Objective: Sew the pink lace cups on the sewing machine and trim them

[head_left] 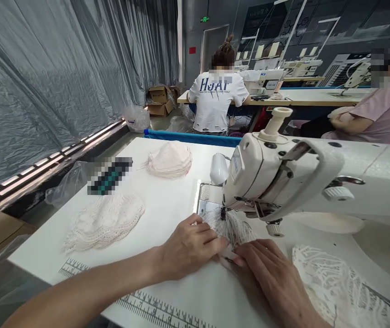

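Both hands rest flat on the white counter [167, 200] in front of the sewing machine [283, 173]. Her left hand [189, 248] lies with fingers stretched out, pressing down on a small piece of white lace [231, 228] that sits just under the machine's needle. Her right hand [272, 273] lies beside it, fingertips pinching the near edge of the same lace. More lace lies at the right edge [335, 282], another heap of lace [104, 221] sits to the left, and a stack of pale pink cups [169, 159] stands farther back. Two other people sit at counters beyond.
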Tool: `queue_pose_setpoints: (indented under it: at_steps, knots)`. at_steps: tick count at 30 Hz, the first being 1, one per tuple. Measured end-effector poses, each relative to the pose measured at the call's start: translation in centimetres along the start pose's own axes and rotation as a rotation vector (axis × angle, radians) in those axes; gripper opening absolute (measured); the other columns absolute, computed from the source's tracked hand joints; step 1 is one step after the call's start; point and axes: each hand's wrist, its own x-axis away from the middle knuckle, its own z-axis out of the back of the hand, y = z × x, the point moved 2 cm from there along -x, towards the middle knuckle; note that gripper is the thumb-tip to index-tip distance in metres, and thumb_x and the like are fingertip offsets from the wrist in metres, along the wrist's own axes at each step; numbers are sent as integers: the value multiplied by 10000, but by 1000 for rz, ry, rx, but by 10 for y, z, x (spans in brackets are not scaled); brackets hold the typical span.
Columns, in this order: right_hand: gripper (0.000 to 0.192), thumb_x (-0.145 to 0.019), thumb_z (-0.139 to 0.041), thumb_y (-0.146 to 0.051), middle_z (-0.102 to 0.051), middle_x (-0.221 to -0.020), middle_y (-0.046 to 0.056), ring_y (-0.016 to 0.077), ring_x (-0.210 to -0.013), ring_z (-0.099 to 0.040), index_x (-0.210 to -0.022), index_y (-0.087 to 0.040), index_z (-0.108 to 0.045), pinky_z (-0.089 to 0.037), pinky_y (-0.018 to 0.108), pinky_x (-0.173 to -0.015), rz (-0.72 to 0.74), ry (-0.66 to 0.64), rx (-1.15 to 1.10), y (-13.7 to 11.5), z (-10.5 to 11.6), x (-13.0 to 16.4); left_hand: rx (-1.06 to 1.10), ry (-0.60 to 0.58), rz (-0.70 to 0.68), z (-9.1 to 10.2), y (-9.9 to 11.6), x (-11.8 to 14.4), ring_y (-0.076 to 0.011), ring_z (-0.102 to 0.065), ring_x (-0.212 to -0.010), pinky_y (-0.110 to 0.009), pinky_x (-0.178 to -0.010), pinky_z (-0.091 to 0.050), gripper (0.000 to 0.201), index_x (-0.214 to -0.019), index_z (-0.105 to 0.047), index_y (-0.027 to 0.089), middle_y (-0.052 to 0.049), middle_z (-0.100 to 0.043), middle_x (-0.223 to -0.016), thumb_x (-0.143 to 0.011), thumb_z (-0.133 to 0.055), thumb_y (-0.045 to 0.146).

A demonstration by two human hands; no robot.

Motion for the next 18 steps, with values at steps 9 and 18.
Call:
queue_pose_setpoints:
  at_steps: [9,18]
  knots:
    - [134,-917,-432,-174,-592,-687,28,181,-655,-515,-865,-160,-554,-340,323,-661,-65,-33,130,-5,-9,1,-52,-52,21,-1,-3,2,-103,-469,-593,-266,-649,-371,202,-802,-529,132,19,-526,-611,-886,-361,59]
    - [268,-945,-344,-212,-605,-769,16,172,-738,-513,-875,-220,-602,-306,352,-775,-95,-133,25,-5,1,8,-48,-146,-68,13,1,7,-102,-424,-652,-281,-715,-359,176,-778,-589,152,19,-481,-655,-845,-473,38]
